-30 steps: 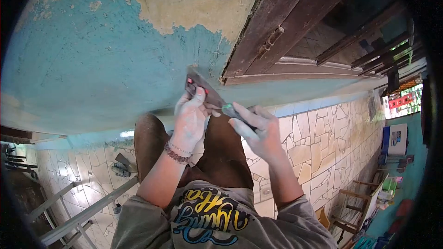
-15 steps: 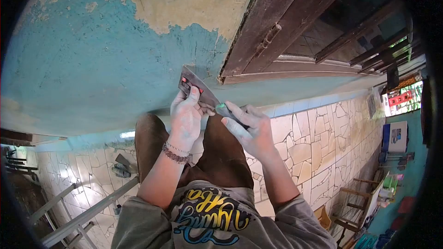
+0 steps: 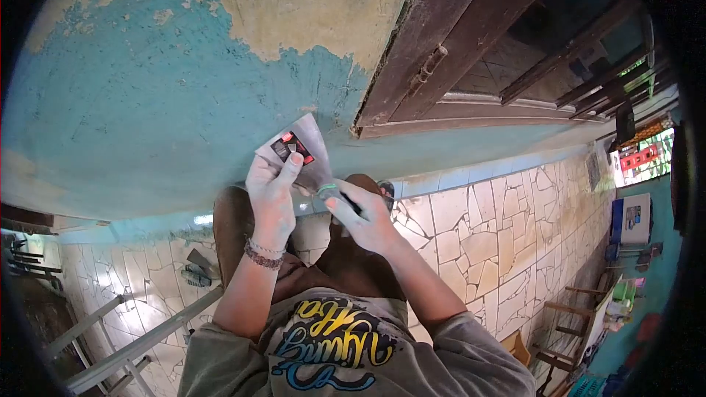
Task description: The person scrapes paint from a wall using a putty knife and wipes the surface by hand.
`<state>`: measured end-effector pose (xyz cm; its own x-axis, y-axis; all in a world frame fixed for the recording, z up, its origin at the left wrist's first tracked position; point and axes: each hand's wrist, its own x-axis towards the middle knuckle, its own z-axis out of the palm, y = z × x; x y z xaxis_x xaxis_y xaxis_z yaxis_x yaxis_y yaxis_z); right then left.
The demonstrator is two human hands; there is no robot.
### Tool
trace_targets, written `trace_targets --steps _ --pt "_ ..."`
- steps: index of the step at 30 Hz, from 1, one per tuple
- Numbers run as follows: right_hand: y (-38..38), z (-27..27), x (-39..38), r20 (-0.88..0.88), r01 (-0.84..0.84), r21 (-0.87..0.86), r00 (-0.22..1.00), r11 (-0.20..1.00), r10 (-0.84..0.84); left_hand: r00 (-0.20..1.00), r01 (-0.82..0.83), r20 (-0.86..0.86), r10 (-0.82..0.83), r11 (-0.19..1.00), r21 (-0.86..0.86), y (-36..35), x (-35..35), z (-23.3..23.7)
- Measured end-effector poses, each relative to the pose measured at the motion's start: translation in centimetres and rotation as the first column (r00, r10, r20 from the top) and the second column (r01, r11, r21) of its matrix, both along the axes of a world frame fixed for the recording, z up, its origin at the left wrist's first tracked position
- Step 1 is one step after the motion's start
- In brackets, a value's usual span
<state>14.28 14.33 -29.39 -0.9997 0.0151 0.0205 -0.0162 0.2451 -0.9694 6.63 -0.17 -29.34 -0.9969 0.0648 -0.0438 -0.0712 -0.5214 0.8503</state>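
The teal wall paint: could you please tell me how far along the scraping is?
Done: a yellowish patch beside the wooden frame looks bare. In hand: the scraper, its blade pinched by the left hand, the right hand on its handle end. Left: teal paint covers the larger area below the patch.

Scraper (image 3: 309,165): blade dull grey metal, matt & smeared, w/ a glossy red-black sticker; handle looks like green plastic, mostly hidden by right hand (image 3: 365,220), which like left hand (image 3: 271,195) carries a chalky matt dust, beaded bracelet (image 3: 262,254) at the left wrist. Wall (image 3: 147,103) is rough plaster, teal paint matt & flaking, bare yellowish patch up top; door frame (image 3: 441,37) dark wood, worn & dry, w/ a rusty metal hinge (image 3: 426,70). Floor (image 3: 500,213) pale broken-stone tiling, smooth w/ slight sheen; shirt (image 3: 331,353) grey cloth w/ printed logo, trousers (image 3: 229,228) brown cloth, ladder (image 3: 140,342) dull metal.
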Motion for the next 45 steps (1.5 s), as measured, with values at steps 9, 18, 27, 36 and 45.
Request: trace_targets --steps 9,18,27,36,45 --pt "-8.6 -0.8 -6.3 0.051 0.060 -0.656 0.998 0.753 -0.035 0.988 -0.010 -0.151 -0.018 0.983 -0.181 -3.4 -0.7 2.4" --pt "-10.5 -0.2 -7.5 -0.118 0.219 -0.448 0.947 0.867 -0.300 0.990 -0.048 -0.138 -0.005 0.925 -0.378 -4.2 -2.5 -0.7" --pt "-11.2 0.2 -7.4 -0.101 0.268 -0.429 0.935 0.862 -0.341 0.978 -0.174 -0.176 0.112 0.903 -0.392 -3.2 -1.6 1.1" --pt "-10.8 2.2 -7.6 -0.156 0.292 -0.386 0.914 0.875 -0.374 0.969 -0.211 -0.228 0.096 0.799 -0.563 -3.2 -1.9 2.7" --pt "-10.7 1.8 -7.4 -0.165 0.289 -0.423 0.907 0.859 -0.387 0.965 -0.223 -0.231 0.122 0.845 -0.485 -2.8 -1.4 2.2"
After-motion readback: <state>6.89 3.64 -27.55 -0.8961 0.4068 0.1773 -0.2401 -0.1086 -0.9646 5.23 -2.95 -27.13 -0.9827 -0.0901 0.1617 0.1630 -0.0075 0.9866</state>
